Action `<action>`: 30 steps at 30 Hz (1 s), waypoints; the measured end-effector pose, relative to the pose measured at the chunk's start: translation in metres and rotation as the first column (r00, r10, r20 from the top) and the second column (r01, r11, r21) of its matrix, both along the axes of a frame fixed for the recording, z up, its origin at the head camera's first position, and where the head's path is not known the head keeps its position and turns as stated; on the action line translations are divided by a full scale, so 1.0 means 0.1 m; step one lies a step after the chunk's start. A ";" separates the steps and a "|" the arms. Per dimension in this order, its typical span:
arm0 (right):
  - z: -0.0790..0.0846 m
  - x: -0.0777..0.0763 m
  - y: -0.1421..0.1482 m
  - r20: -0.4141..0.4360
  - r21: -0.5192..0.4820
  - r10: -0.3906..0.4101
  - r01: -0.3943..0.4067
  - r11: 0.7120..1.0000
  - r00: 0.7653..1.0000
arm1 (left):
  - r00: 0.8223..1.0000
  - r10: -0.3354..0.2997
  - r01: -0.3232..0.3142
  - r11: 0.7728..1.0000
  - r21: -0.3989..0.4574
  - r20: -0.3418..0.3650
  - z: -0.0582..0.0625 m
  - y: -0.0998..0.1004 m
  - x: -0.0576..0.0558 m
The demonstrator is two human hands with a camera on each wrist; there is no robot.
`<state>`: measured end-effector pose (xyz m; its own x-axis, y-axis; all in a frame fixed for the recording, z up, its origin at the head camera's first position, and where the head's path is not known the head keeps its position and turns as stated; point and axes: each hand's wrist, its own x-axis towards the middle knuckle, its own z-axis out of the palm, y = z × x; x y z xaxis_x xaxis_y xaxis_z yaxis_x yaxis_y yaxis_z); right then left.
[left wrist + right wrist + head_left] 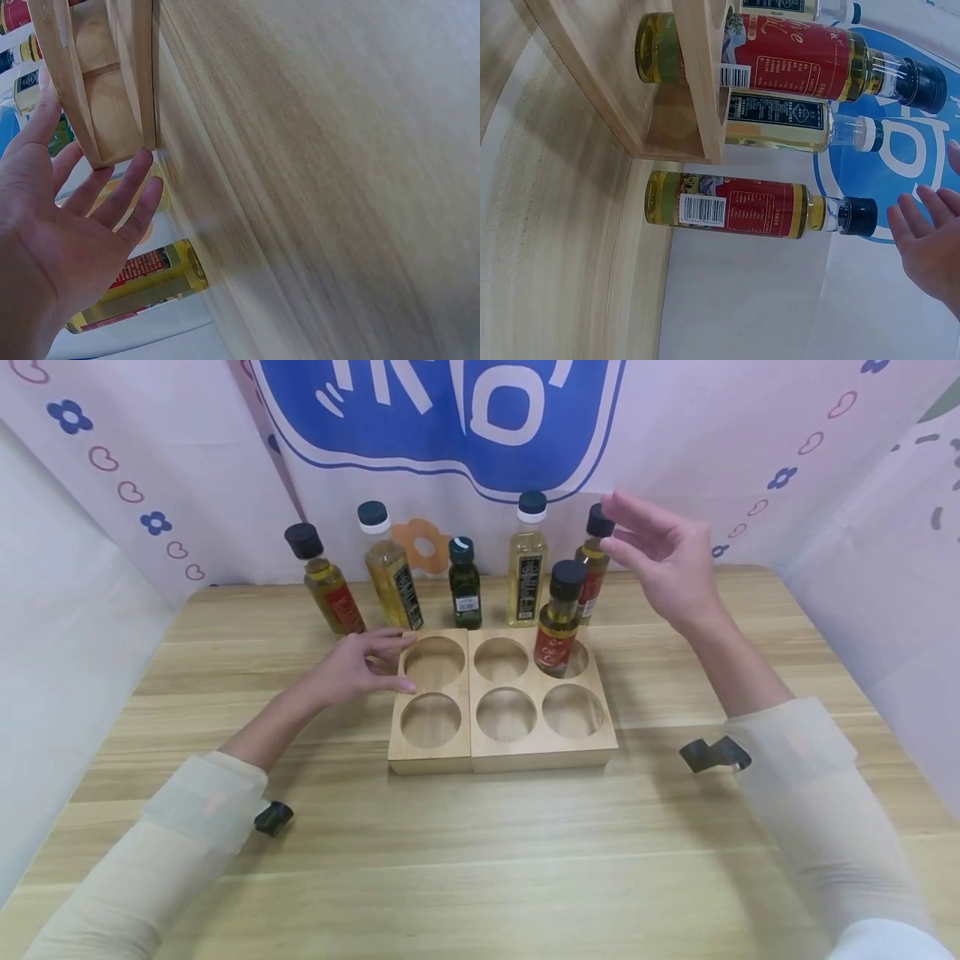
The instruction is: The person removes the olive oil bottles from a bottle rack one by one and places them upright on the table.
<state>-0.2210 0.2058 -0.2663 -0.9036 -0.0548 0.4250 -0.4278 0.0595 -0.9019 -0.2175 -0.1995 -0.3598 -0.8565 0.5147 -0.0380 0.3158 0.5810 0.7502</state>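
Note:
A wooden bottle holder (470, 710) with round holes lies mid-table, a seam dividing its two-hole left part from the wider right part. My left hand (352, 668) touches its left end, fingers spread and fairly straight in the left wrist view. One red-label olive oil bottle (557, 627) with a black cap stands in the back right hole, leaning slightly. My right hand (667, 560) is raised at the right, empty, fingers extended. Its fingertips overlap the cap of another red-label bottle (592, 568) behind the holder in the head view; in the right wrist view they are apart from it.
Behind the holder stand a red-label bottle (333, 589) at far left, two clear bottles of pale oil (392, 572) with dark caps, and a small dark green bottle (465, 585). A white cloth with a blue printed sign (427, 435) hangs along the table's (480, 860) back edge.

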 end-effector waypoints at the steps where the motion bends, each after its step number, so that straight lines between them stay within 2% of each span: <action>1: 0.00 0.01 0.00 0.000 -0.003 0.007 -0.007 1.000 1.000 | 1.000 0.002 -0.002 1.000 0.000 -0.001 0.00 0.00 0.00; 22: -0.11 0.15 -0.06 0.031 0.041 0.178 -0.179 0.983 0.984 | 1.000 0.012 -0.012 1.000 -0.004 0.004 -0.01 -0.01 0.00; 30: -0.14 0.16 -0.12 0.043 0.041 0.202 -0.204 0.978 0.978 | 1.000 0.004 -0.004 1.000 -0.002 -0.007 0.00 -0.01 0.00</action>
